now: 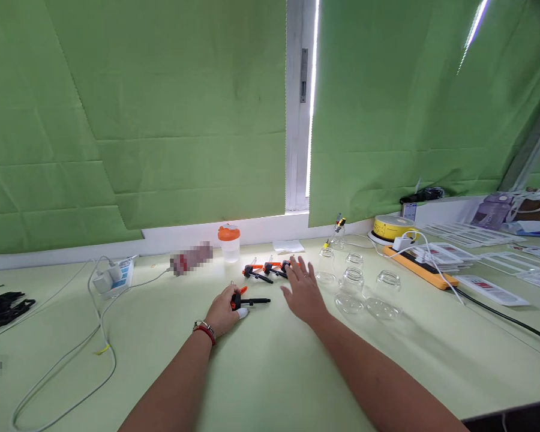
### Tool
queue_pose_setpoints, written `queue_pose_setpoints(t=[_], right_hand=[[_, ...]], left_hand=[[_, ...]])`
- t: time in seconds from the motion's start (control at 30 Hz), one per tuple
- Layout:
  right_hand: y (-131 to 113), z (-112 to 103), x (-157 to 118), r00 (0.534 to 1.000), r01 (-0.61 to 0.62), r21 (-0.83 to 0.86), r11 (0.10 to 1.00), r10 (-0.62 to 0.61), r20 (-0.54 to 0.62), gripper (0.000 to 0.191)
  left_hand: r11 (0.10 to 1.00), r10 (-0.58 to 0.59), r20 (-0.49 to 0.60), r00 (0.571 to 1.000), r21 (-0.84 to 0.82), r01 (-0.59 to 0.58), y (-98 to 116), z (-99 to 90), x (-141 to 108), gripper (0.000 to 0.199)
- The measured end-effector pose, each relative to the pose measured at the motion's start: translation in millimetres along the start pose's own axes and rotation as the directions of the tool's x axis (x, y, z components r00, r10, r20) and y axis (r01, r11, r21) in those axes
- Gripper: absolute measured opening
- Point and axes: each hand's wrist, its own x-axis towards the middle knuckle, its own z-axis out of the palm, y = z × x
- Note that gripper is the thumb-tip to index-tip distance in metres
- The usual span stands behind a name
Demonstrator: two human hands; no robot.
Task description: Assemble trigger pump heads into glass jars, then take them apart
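My left hand (pixel 224 312) is closed around a black and orange tool (pixel 251 301) whose dark rod points right, low over the pale green table. My right hand (pixel 302 291) has its fingers spread and partly covers the rightmost of several similar black and orange tools. The leftmost of these tools (pixel 257 273) lies on the table beyond my left hand, and another tool (pixel 275 270) lies beside it. Clear glass jars (pixel 351 292) stand to the right of my right hand.
A cup with an orange lid (pixel 229 243) stands near the wall. On the left, a white power strip (pixel 117 277) trails cables across the table (pixel 153 366). An orange power strip (pixel 418 268), a yellow spool (pixel 392 227) and printed sheets (pixel 492 290) are at right.
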Motion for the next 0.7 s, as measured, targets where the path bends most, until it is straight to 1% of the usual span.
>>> queue_pose_setpoints(t=[0.03,0.1,0.17,0.2,0.27,0.3,0.33,0.4,0.47,0.53,0.63,0.7], right_hand=[[5.0,-10.5,1.1,0.994,0.003,-0.033,0.999,-0.007,-0.110,0.048],[18.8,-30.2,0.6,0.954,-0.036,-0.080,0.996,0.010,-0.298,0.041],[36.3,-44.5,-2.6,0.886,-0.145,-0.084,0.986,0.092,-0.455,0.036],[45.7,-48.9,-4.8,0.849,-0.205,-0.071,0.976,0.141,-0.509,0.034],[63.1,-52.0,-8.9,0.783,-0.326,-0.017,0.945,0.260,-0.565,0.033],[70.4,-51.2,-10.5,0.765,-0.375,0.013,0.927,0.317,-0.560,0.033],[76.2,-49.1,-11.7,0.758,-0.412,0.045,0.910,0.370,-0.537,0.033],[83.1,-42.2,-12.8,0.771,-0.446,0.096,0.890,0.437,-0.463,0.031],[83.8,-33.5,-12.5,0.801,-0.432,0.128,0.893,0.445,-0.400,0.030],[79.7,-24.3,-11.5,0.837,-0.379,0.141,0.915,0.404,-0.371,0.031],[67.7,-11.3,-10.2,0.892,-0.260,0.140,0.955,0.293,-0.344,0.034],[57.5,-4.3,-9.9,0.921,-0.183,0.134,0.974,0.218,-0.324,0.037]], left_hand=[[1.000,-0.004,0.004,1.000,-0.031,0.004,-0.8,-0.2,-0.2,0.041],[0.995,-0.018,0.017,1.000,-0.097,0.020,-1.9,-1.0,-0.1,0.041],[0.985,-0.042,0.035,0.998,-0.167,0.048,-1.7,-2.7,0.0,0.042],[0.977,-0.058,0.043,0.997,-0.201,0.065,-1.3,-3.6,-0.1,0.042],[0.961,-0.087,0.048,0.995,-0.261,0.096,0.0,-5.2,-0.4,0.042],[0.953,-0.098,0.046,0.994,-0.285,0.108,0.6,-5.6,-0.6,0.042],[0.946,-0.109,0.042,0.993,-0.304,0.117,1.2,-5.6,-0.8,0.041],[0.935,-0.129,0.031,0.991,-0.330,0.131,2.0,-5.0,-1.0,0.041],[0.928,-0.147,0.017,0.989,-0.344,0.144,2.4,-3.9,-1.5,0.041],[0.925,-0.161,0.005,0.987,-0.349,0.153,2.8,-3.4,-2.6,0.042],[0.929,-0.163,0.002,0.987,-0.337,0.154,3.2,-4.3,-5.4,0.043],[0.937,-0.156,0.010,0.988,-0.316,0.151,3.0,-5.7,-7.1,0.046]])
